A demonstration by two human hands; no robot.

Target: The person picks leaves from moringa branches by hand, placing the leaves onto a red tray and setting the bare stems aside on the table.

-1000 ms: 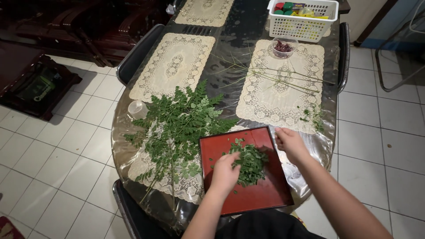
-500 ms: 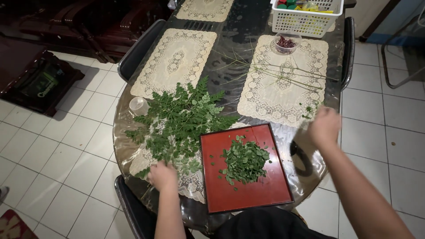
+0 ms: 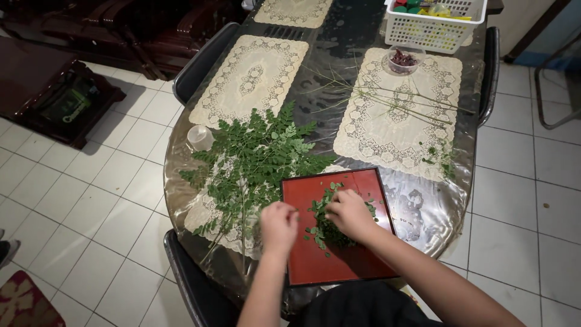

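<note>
Head view of an oval, glass-topped worktop (image 3: 417, 206) laid with cream lace placemats (image 3: 249, 82). A square red lacquered tray (image 3: 357, 266) with a dark rim sits at the near edge. On it lies a loose heap of small, rounded green stripped leaflets (image 3: 321, 233). The right hand (image 3: 350, 214) rests over this heap with its fingers curled downward among the leaflets; whether they pinch anything cannot be told. The left hand (image 3: 278, 225) hovers at the tray's left rim, fingers bent together, apparently closed on a thin stalk, though the grip itself is not clear. Just left of the tray, a feathery pile of green leafy branches (image 3: 254, 160) with slender stems spreads across a placemat. A small translucent plastic cup (image 3: 200, 137) stands beside that pile. Farther back, bare thin green stems (image 3: 393, 100) lie scattered on another placemat, near a small clear bowl of dark red pieces (image 3: 404, 60). A white plastic lattice basket (image 3: 434, 24) holding coloured items stands at the far end. Dark chairs (image 3: 203, 60) flank the worktop, above a white tiled floor (image 3: 78, 200).
</note>
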